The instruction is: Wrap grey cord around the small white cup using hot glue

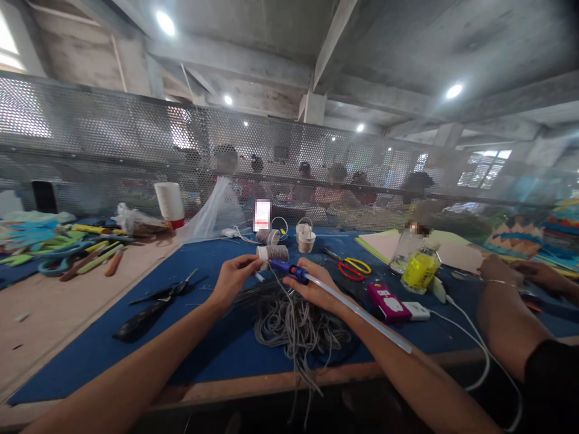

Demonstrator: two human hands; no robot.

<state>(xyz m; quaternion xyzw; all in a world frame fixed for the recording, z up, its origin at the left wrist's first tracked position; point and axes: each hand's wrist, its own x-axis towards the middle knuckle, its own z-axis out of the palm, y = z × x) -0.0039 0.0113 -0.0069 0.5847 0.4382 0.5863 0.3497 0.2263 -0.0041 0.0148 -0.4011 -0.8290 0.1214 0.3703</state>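
Observation:
In front of me, my left hand (235,277) pinches the white rim of a small paper cup (275,253) lying on its side, its wall wound with grey cord. My right hand (314,286) is wrapped round a blue glue gun (289,270). A long clear glue stick (362,313) runs back from the gun over my right forearm. The gun's tip is close to the cup; whether they touch I cannot tell. Below both hands lies a loose heap of grey cord (298,325), some strands hanging over the table's front edge.
Behind the cup stand another cord-wrapped cup (268,237), a small handled bucket (306,238) and a lit phone (262,216). Scissors (353,268), a magenta box (388,302) and a yellow bottle (420,270) lie right. Black pliers (154,307) lie left. A co-worker's arm (506,307) reaches in from the right.

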